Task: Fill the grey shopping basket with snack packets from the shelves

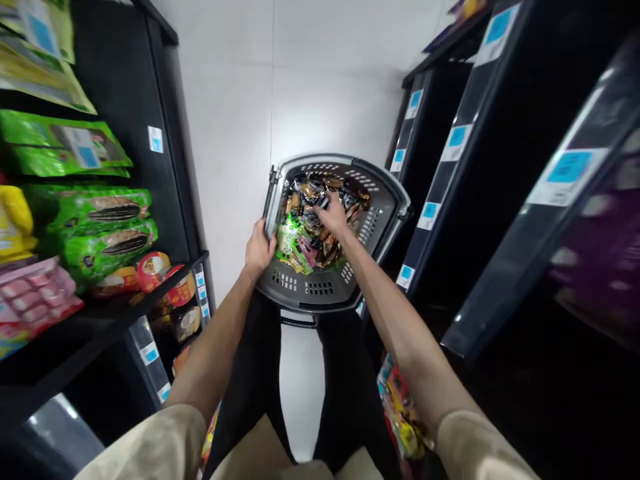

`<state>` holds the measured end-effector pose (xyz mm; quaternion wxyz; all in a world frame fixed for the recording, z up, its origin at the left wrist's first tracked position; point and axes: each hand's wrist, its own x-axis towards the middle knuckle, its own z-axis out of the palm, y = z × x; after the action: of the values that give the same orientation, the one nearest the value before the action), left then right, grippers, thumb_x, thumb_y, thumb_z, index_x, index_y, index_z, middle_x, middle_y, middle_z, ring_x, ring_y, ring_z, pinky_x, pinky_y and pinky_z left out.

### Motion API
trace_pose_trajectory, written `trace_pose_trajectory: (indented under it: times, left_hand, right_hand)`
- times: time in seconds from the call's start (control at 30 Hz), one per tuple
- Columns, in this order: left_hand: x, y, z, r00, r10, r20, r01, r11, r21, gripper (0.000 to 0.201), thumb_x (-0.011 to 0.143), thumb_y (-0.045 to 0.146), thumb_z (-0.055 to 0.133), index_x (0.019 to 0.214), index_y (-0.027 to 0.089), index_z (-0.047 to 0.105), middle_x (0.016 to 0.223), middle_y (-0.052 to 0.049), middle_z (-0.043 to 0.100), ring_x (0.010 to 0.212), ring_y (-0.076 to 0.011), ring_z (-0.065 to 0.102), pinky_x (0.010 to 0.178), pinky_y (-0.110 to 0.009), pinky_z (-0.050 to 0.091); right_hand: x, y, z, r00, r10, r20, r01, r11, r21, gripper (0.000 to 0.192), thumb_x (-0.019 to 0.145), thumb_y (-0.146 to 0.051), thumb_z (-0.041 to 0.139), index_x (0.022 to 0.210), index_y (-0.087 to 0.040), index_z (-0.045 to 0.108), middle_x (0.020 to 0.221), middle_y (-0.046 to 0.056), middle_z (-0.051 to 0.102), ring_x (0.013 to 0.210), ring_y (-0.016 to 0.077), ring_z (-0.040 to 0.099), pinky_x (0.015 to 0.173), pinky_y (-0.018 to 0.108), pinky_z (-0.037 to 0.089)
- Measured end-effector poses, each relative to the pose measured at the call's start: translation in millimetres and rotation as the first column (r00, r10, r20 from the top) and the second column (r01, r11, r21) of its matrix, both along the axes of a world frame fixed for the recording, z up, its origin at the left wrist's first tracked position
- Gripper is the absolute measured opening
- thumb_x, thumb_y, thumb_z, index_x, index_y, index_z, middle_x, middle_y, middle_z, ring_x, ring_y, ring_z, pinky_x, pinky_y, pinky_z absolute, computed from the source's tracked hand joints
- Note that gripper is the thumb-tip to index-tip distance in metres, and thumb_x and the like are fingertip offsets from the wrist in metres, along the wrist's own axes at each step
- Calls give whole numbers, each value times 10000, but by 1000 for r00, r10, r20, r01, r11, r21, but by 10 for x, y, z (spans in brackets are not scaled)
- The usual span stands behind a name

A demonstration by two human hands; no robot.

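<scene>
Grey perforated plastic shopping basket (pixel 320 288) sits in the middle of the aisle, propped against the person's black-trousered legs (pixel 345 380). The left hand (pixel 259 250) is wrapped around the basket's near-left rim, its grip closed tight on the edge. The right hand (pixel 334 215) reaches down into the basket, fingers spread loosely over a heap of small mixed-colour snack packets (pixel 305 243); whether that grip has hold of any packet cannot be told. The packets lie directly under and around the right hand, just right of the left hand. Green snack bags (pixel 100 220) fill the black shelves (pixel 165 280) on the left; dark shelving with blue price labels (pixel 429 212) stands on the right.
</scene>
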<state>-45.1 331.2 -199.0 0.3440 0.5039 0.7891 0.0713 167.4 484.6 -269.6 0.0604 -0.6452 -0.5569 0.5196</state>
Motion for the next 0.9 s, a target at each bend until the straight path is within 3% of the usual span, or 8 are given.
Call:
trace_pose_trajectory:
  times: [0.13, 0.23, 0.37, 0.53, 0.77, 0.9]
  left_hand:
    - [19, -86, -100, 1000, 31, -1, -31, 998, 48, 536, 1027, 420, 491, 1485, 153, 411, 1413, -190, 607, 1171, -307, 698, 973, -428, 584]
    - [11, -121, -111, 1000, 25, -12, -24, 998, 60, 522, 1034, 455, 498, 1463, 167, 417, 1341, -169, 636, 1059, -281, 726, 890, -398, 600]
    - [22, -119, -126, 998, 40, -43, -38, 998, 46, 523, 1033, 465, 511, 1454, 171, 409, 1282, -150, 650, 1006, -273, 732, 844, -386, 595]
    - [44, -94, -97, 998, 55, -41, -55, 998, 5, 496, 1010, 401, 550, 1428, 171, 418, 1192, -123, 671, 938, -260, 736, 806, -375, 584]
    - [44, -80, -80, 996, 54, -69, -55, 998, -13, 519, 993, 372, 562, 1443, 166, 407, 1205, -128, 675, 964, -271, 737, 832, -387, 582]
    - [45, -91, -93, 995, 43, -85, -44, 999, -3, 543, 999, 378, 552, 1469, 165, 384, 1252, -146, 675, 1039, -297, 735, 863, -404, 589]
  right_hand:
    - [-381, 150, -726, 970, 170, 173, -185, 980, 76, 693, 882, -351, 675, 1473, -81, 434, 1482, 244, 538, 1395, 379, 483, 1205, 589, 362]
    - [-590, 54, -976, 925, 248, 288, -292, 948, 123, 689, 938, -449, 603, 1495, -113, 376, 1531, 254, 462, 1405, 436, 411, 1150, 699, 343]
    - [-805, -230, -890, 880, 273, 388, -346, 929, 131, 680, 976, -475, 526, 1516, -112, 330, 1538, 263, 424, 1378, 458, 388, 1099, 742, 330]
    - [-1018, -454, -608, 857, 361, 368, -384, 923, -11, 654, 934, -414, 581, 1467, -94, 378, 1420, 262, 518, 1319, 438, 424, 1071, 719, 359]
    - [-1072, -350, -634, 925, 142, 353, -81, 980, -181, 738, 816, -490, 736, 1382, -137, 420, 1448, 236, 429, 1278, 400, 490, 1022, 564, 486]
    - [-1082, -352, -596, 940, 140, 310, -101, 985, -138, 643, 836, -402, 712, 1364, -140, 454, 1427, 212, 487, 1281, 384, 483, 1093, 604, 417]
